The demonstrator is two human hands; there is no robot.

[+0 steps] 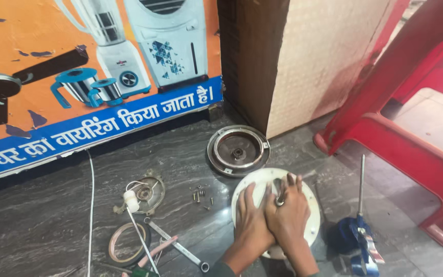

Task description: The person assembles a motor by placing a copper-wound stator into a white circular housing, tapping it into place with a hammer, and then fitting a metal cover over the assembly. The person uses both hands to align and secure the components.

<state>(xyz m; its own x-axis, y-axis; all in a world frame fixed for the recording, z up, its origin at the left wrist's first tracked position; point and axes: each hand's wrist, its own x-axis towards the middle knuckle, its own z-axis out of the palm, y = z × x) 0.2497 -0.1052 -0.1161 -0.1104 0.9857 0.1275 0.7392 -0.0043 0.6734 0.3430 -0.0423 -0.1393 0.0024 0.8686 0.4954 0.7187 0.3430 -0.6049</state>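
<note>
A round white motor cover lies on the dark stone floor. Both my hands press down on it, side by side. My left hand lies flat on its left half, fingers spread. My right hand covers the centre, where a small metal hub shows between the fingers. Just beyond sits a round metal motor housing with a bearing in its middle.
Loose screws, a small metal plate with a white wire, a tape ring, a wrench and a blue-handled screwdriver lie around. A red plastic chair stands right; a poster board and brick pillar stand behind.
</note>
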